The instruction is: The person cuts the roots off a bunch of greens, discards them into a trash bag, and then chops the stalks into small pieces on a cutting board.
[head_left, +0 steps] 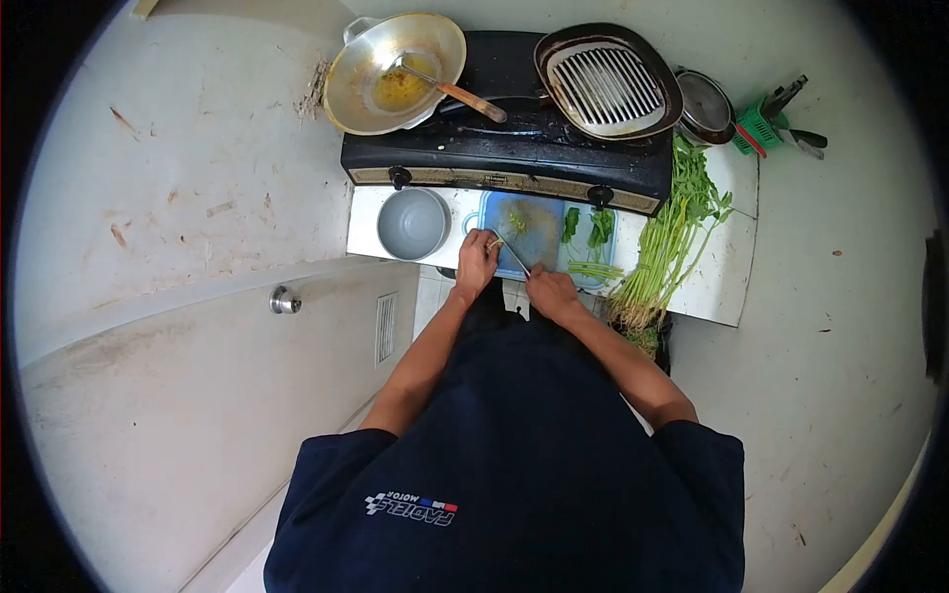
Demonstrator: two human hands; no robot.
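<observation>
My right hand is closed round the handle of a knife, whose blade slants up and left over the blue cutting board. At the board's left edge my left hand has its fingers pinched together near the blade tip. A pale green stem piece shows at those fingertips. Beyond the blade lies a small heap of chopped greens. Loose green leaves and some cut stems rest on the board's right part. A grey bowl stands left of my left hand.
A black stove backs the counter, bearing a wok with a wooden-handled utensil and a grill pan. Right are a rooted bunch of leafy stalks, a lidded pot and a green utensil basket.
</observation>
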